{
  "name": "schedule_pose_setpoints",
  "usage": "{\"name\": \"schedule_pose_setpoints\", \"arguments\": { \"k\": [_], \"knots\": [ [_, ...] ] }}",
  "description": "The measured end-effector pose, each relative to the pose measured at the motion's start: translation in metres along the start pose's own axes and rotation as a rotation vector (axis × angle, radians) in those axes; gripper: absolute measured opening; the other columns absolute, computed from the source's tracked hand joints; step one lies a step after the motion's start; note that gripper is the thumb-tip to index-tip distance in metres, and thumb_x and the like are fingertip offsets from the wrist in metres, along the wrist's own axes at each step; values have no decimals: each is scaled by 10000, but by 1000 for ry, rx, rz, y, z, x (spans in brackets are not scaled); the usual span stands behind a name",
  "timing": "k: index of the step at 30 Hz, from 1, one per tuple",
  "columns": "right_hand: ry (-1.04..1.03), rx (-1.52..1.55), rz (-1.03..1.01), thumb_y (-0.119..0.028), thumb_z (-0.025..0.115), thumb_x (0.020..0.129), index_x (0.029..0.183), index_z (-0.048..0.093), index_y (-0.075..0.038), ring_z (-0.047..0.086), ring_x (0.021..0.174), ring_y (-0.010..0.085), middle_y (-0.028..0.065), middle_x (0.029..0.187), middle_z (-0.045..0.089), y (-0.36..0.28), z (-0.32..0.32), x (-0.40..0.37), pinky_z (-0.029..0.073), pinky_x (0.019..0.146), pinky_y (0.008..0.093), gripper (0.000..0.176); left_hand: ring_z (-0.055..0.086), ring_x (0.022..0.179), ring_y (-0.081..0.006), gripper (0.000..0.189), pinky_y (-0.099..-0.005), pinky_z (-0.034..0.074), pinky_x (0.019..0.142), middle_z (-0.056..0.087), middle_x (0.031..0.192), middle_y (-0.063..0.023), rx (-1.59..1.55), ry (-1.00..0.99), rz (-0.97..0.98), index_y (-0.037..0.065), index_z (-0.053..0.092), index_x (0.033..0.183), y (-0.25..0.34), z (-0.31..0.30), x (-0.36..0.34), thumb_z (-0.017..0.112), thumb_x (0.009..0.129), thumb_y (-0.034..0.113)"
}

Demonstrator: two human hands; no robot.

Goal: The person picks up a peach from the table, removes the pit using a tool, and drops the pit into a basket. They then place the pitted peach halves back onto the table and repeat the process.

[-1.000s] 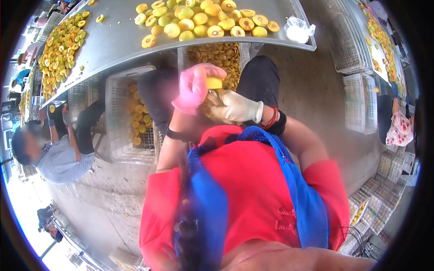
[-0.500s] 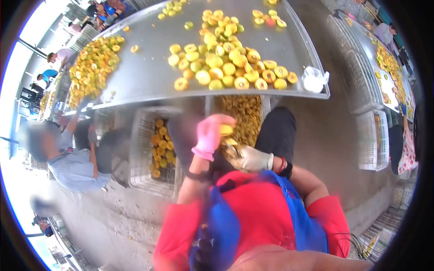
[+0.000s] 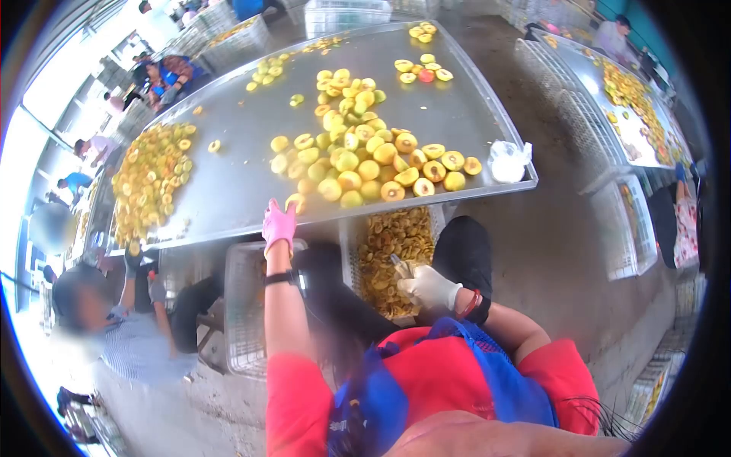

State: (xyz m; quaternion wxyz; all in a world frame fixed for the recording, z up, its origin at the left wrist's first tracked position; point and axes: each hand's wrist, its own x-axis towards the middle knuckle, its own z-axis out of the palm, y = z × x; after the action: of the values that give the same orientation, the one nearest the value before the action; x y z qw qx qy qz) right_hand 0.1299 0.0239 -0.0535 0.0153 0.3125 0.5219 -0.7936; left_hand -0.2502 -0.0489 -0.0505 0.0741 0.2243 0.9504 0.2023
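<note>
Open left hand (image 3: 279,222) sits at the surface (image 3: 228,175) edge beside a fruit half (image 3: 295,202), likely soft, slippery, best cupped by its skin; right hand (image 3: 428,288) grips a tool (image 3: 400,266).

Fruit pile (image 3: 365,160) on table (image 3: 228,175); crate (image 3: 436,225) beneath; bag (image 3: 509,161) right of pile.
</note>
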Motion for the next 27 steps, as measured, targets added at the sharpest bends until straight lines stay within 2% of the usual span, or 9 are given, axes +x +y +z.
{"name": "schedule_pose_setpoints", "arguments": {
  "k": [7, 8, 11, 15, 16, 21, 23, 24, 27],
  "knots": [
    [88, 59, -7, -94, 610, 921, 1090, 537, -96, 479, 562, 78, -29, 756, 526, 3, -6, -5, 393, 493, 251, 185, 636, 1154, -376, 747, -456, 505, 952, 661, 1236, -223, 56, -433, -44, -2, 540, 1301, 5, 54, 82, 718, 798, 521],
    [141, 120, -24, -50, 622, 898, 998, 545, -71, 484, 578, 74, -17, 747, 530, 1, -3, -7, 371, 503, 243, 128, 642, 1143, -376, 769, -456, 510, 935, 670, 1214, -230, 6, -514, -54, -18, 547, 1288, 4, 58, 89, 759, 770, 509],
    [128, 71, 7, -75, 633, 897, 977, 538, -75, 489, 565, 82, -7, 751, 539, 3, -5, -6, 374, 492, 251, 124, 665, 1097, -351, 834, -422, 539, 888, 670, 1192, -243, -27, -411, 24, -48, 561, 1248, 22, 57, 69, 851, 676, 485],
    [106, -143, -13, -118, 607, 905, 1071, 552, -62, 525, 586, 108, -3, 775, 561, -4, -2, -7, 425, 510, 291, 184, 684, 1016, -322, 780, -394, 560, 822, 676, 1146, -231, -125, -134, 124, -45, 562, 1251, 31, 75, 51, 849, 715, 444],
    [102, -155, -27, -128, 607, 908, 1072, 553, -60, 529, 589, 111, 2, 777, 567, -1, -3, -4, 429, 514, 296, 185, 684, 983, -273, 663, -372, 566, 786, 682, 1122, -168, -455, -246, 18, -17, 570, 1260, 49, 54, 31, 824, 783, 367],
    [149, -257, -45, -178, 625, 912, 1164, 576, -35, 554, 597, 119, 25, 756, 592, -29, 5, -22, 462, 548, 313, 294, 688, 923, -191, 505, -288, 554, 669, 687, 1113, -102, -1391, -511, 40, 52, 578, 1290, 66, 22, -34, 744, 889, 311],
    [194, -296, -131, -177, 617, 912, 1155, 582, -22, 575, 614, 136, 54, 769, 618, -30, 9, -21, 474, 570, 324, 291, 687, 940, -203, 467, -280, 552, 671, 684, 1148, -116, -1586, -690, 100, 64, 573, 1311, 83, -7, -83, 697, 927, 298],
    [179, -433, -274, -193, 655, 929, 1158, 520, -46, 510, 468, 91, -7, 680, 538, -37, 9, -24, 398, 366, 272, 303, 688, 946, -212, 458, -279, 554, 684, 677, 1173, -125, -1560, -686, 102, 69, 568, 1323, 89, -17, -104, 669, 947, 311],
    [191, -343, -309, -167, 645, 919, 1071, 519, -81, 525, 542, 68, -8, 723, 553, -49, 19, -33, 410, 422, 275, 216, 688, 969, -239, 479, -282, 562, 739, 662, 1203, -146, -1615, -658, 177, 71, 561, 1329, 96, -21, -140, 588, 991, 410]
  ]
}}
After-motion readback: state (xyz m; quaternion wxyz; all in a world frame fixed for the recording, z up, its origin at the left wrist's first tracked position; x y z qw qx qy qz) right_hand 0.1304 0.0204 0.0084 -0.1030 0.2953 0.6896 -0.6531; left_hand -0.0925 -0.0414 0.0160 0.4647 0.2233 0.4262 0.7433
